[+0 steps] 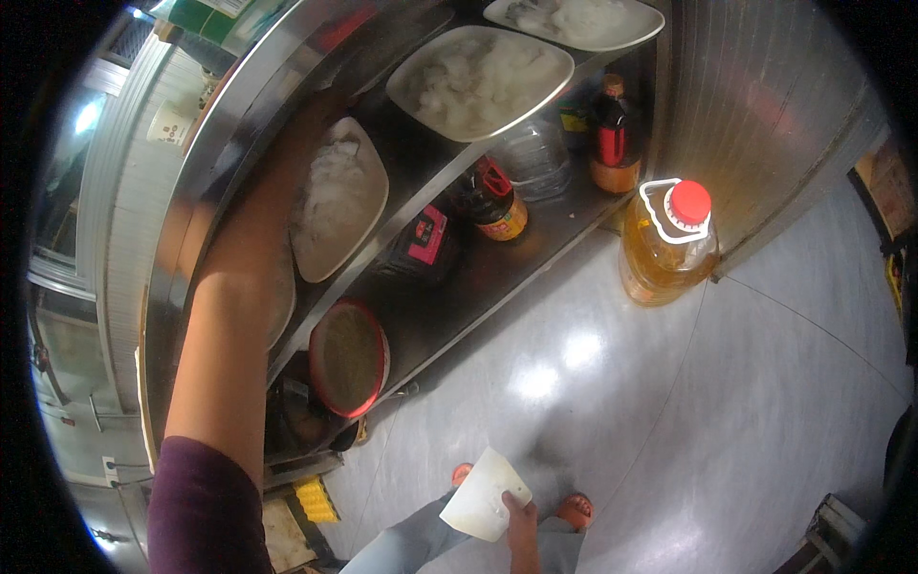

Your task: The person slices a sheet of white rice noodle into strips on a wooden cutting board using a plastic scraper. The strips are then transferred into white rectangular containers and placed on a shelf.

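Note:
My left arm, in a purple sleeve, reaches deep onto the upper shelf of a metal unit; the hand itself is lost in shadow. Near that arm stands a white dish (341, 208) with whitish contents, and another dish lies partly behind the forearm. Farther along the shelf are a larger white dish (480, 82) of pale, translucent pieces and a similar dish (584, 21). Low in the view, my right hand (521, 520) grips an off-white, square-looking dish (488, 499) by its edge, thumb on its face, above my legs.
The lower shelf (495, 287) holds a red-rimmed round tub (349, 359), dark sauce bottles (495, 201) with red handles and a clear plastic container (532, 158). A large oil jug (668, 244) with a red cap stands on the floor beside a metal panel (753, 129). Yellow corrugated material (315, 500) lies lower left.

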Demonstrator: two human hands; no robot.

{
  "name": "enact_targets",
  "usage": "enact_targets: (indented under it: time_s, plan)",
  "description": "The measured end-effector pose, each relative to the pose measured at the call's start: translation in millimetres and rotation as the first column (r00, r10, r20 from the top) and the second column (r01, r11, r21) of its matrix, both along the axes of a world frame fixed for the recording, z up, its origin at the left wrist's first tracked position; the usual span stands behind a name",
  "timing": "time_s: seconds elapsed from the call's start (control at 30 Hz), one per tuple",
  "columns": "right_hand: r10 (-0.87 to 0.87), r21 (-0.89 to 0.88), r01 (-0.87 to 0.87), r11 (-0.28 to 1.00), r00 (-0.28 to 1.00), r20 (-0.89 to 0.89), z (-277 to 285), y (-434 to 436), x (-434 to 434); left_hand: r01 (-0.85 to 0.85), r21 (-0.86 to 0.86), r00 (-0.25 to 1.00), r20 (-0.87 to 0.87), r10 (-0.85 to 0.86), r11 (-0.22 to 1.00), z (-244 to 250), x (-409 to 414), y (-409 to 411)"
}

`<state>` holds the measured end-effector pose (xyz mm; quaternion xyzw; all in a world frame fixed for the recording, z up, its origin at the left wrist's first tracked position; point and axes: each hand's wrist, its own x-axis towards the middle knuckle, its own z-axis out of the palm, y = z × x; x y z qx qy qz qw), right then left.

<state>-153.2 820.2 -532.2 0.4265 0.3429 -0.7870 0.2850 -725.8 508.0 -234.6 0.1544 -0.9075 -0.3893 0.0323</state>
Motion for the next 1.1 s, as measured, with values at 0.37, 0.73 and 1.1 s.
enact_targets:
  time_s: [0.37, 0.73, 1.1]
  plan:
    - [0.045, 0.027, -0.045, 0.999, 0.999, -0.009, -6, -3, 5, -0.061, -0.589, 0.93, -0.326, -0.168, 0.806, 6, 82, 22]
    - [0.045, 0.02, -0.044, 0.999, 0.998, -0.046, 16, 4, -2, -0.235, 0.116, 0.967, -0.068, 0.244, 0.965, 15, 264, 85]
    - [-0.036, -0.049, 0.032, 0.998, 0.996, -0.079, 9, 5, 15, -0.327, 0.148, 0.943, 0.122, 0.31, 0.934, -5, 245, 82]
